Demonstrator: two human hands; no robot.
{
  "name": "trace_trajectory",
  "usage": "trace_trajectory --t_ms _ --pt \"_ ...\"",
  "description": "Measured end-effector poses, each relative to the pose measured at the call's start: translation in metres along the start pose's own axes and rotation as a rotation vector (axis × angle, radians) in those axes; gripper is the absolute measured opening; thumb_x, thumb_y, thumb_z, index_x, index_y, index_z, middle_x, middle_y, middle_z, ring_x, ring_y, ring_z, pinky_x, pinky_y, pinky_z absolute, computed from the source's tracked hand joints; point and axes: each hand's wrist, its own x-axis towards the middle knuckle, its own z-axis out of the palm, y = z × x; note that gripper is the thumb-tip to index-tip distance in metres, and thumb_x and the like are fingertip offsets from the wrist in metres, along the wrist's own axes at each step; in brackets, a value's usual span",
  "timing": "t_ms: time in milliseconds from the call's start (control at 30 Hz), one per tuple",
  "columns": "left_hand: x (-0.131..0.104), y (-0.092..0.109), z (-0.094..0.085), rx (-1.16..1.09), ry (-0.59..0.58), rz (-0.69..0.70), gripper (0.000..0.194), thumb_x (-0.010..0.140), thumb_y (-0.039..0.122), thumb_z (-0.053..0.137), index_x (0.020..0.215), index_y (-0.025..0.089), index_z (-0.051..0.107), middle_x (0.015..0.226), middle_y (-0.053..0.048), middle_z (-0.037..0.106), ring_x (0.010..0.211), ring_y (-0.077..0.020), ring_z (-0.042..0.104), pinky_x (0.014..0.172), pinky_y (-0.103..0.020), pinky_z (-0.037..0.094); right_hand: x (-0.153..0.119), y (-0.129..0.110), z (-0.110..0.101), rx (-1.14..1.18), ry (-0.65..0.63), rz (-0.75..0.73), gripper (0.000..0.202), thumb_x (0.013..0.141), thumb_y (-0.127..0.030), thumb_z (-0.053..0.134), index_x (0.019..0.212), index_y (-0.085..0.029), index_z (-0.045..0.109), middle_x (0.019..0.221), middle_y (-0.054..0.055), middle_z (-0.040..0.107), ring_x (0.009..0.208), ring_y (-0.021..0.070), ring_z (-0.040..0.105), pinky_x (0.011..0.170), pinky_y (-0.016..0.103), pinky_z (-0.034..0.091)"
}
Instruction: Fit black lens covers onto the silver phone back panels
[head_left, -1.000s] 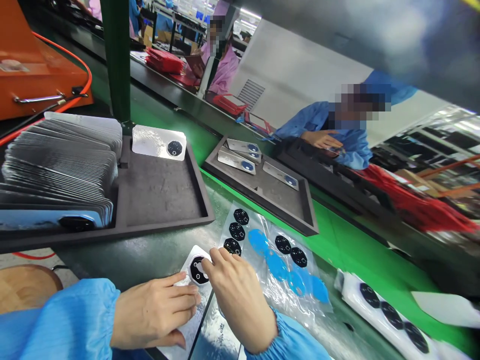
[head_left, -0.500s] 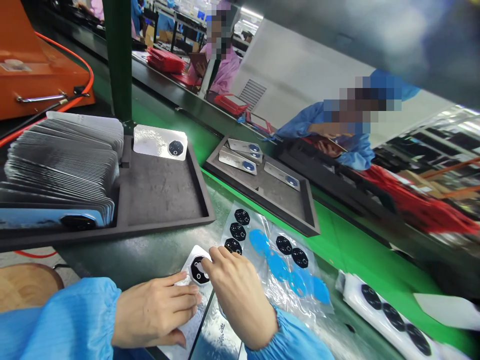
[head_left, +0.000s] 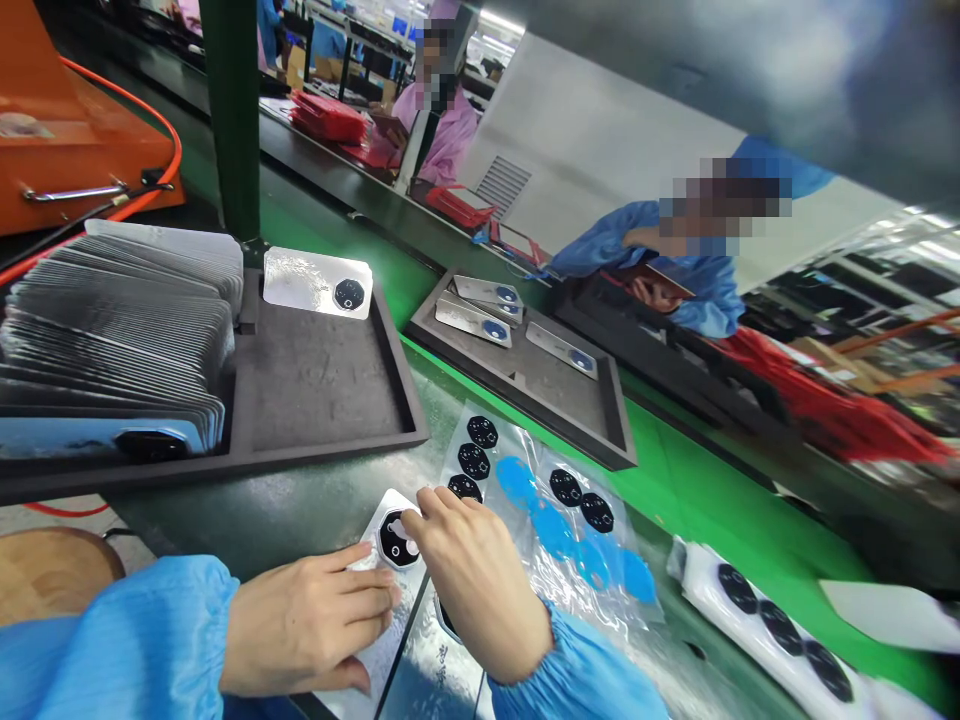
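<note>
A silver phone back cover [head_left: 366, 627] lies tilted at the front of the bench, with a black octagonal camera lens sticker [head_left: 393, 549] at its top end. My left hand [head_left: 304, 625] rests on this cover, fingers stretched out flat across it. The fingers of my right hand [head_left: 472, 565] are curled and bunched at the sticker's right edge. Whatever the fingertips pinch there is hidden. Beneath my right wrist lies a second phone back cover [head_left: 431, 675], partly covered. Right of that hand is a clear plastic sheet [head_left: 517, 545] bearing black lens stickers [head_left: 565, 487] and blue backing pieces [head_left: 555, 527].
A dark tray [head_left: 330, 440] at left holds a dense row of covers [head_left: 120, 330] and one loose cover [head_left: 300, 280]. Another tray [head_left: 562, 425] stands behind. A wrapped strip of lens pieces [head_left: 757, 620] lies at right. Co-workers sit across the bench beside a green post [head_left: 231, 120].
The whole view has shifted slightly, so things sit a little further left. Both hands stay nearly where they were, with the right fingers still at the sticker.
</note>
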Motion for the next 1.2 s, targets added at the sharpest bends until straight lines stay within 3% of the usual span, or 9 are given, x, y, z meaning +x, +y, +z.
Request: trace_trajectory --t_ms 233,467,667,900,1067,1200 --pt "0.000 0.000 -0.001 0.009 -0.002 0.007 0.036 0.098 0.043 0.051 0.111 0.011 0.062 0.122 -0.008 0.068 0.125 -0.0203 0.055 0.125 -0.037 0.014 0.000 -0.001 -0.004 0.010 -0.076 0.016 0.017 0.094 -0.010 0.054 0.091 -0.018 0.068 0.095 0.007 0.068 0.095 0.0250 0.066 0.076 0.038 0.051" --pt "-0.002 0.000 0.002 -0.006 -0.003 0.001 0.037 0.097 0.043 0.053 0.112 0.010 0.061 0.123 -0.008 0.067 0.126 -0.0203 0.054 0.125 -0.036 0.011 0.002 0.002 -0.004 0.018 -0.070 0.016 0.015 0.094 -0.011 0.055 0.092 -0.019 0.068 0.096 0.007 0.068 0.096 0.0242 0.066 0.077 0.036 0.050" --pt "0.000 0.000 -0.002 0.011 -0.005 0.007 0.036 0.098 0.042 0.052 0.111 0.010 0.063 0.124 -0.008 0.067 0.124 -0.0198 0.056 0.125 -0.035 0.010 0.002 0.000 -0.009 0.023 -0.142 0.035 0.018 0.096 -0.010 0.052 0.095 -0.018 0.068 0.096 0.008 0.069 0.096 0.0249 0.066 0.070 0.035 0.049" --pt "-0.001 -0.001 -0.001 -0.006 -0.019 0.002 0.038 0.099 0.043 0.050 0.113 0.010 0.061 0.122 -0.009 0.068 0.126 -0.0207 0.055 0.124 -0.037 0.020 0.002 0.002 -0.007 0.034 -0.102 0.014 0.017 0.094 -0.010 0.054 0.093 -0.018 0.068 0.095 0.008 0.068 0.096 0.0240 0.066 0.073 0.033 0.048" --pt "-0.001 0.000 -0.002 -0.010 -0.011 0.003 0.036 0.098 0.041 0.052 0.113 0.010 0.061 0.122 -0.009 0.068 0.124 -0.0212 0.057 0.123 -0.037 0.021 0.002 0.002 -0.007 0.034 -0.102 0.029 0.019 0.094 -0.008 0.053 0.094 -0.019 0.069 0.094 0.007 0.069 0.094 0.0237 0.067 0.065 0.031 0.045" --pt "0.001 0.000 -0.004 -0.028 -0.006 0.004 0.036 0.099 0.040 0.050 0.114 0.009 0.061 0.124 -0.010 0.068 0.122 -0.0214 0.059 0.123 -0.038 0.022 -0.014 0.021 -0.008 0.044 -0.053 0.064 0.020 0.090 -0.006 0.056 0.089 -0.021 0.069 0.088 0.004 0.070 0.086 0.0198 0.069 0.058 0.026 0.041"
